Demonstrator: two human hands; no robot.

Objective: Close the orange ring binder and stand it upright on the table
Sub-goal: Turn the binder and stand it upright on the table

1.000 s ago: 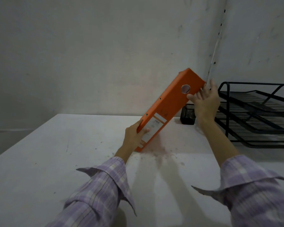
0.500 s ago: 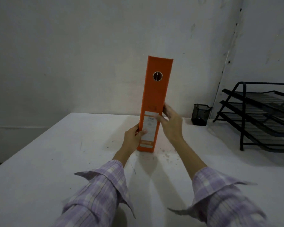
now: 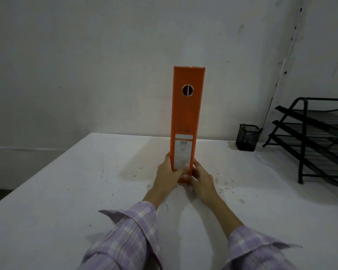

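Orange ring binder (image 3: 186, 114) stands closed and upright at the middle of the white tabletop (image 3: 66, 191), its spine facing the camera, a round metal-rimmed finger hole near the top and a white label with a small barcode low on the spine. Its bottom edge looks to rest on the tabletop, though the hands cover most of that edge.

At 7 o'clock from the binder's base, a purple plaid sleeve (image 3: 129, 240) leads up to the left hand (image 3: 169, 175), which grasps the lower left side of the binder; its thumb lies across the front of the spine over the bottom of the label, and its fingers wrap around the left cover.

At 5 o'clock from the base, the right hand (image 3: 200, 179) presses against the lower right side of the binder, fingers curled at the bottom corner and touching the left thumb. How firmly it grips cannot be told, but it is closed against the cover. Its forearm runs back to a second plaid sleeve (image 3: 258, 250) at the lower right.

At 3 o'clock from the binder, well apart and near the wall, sits a small black mesh pen cup (image 3: 247, 140). Just beside it, further toward 3 o'clock, stands a black wire letter tray rack (image 3: 316, 141) with several sloping tiers, cut off by the right edge of the view.
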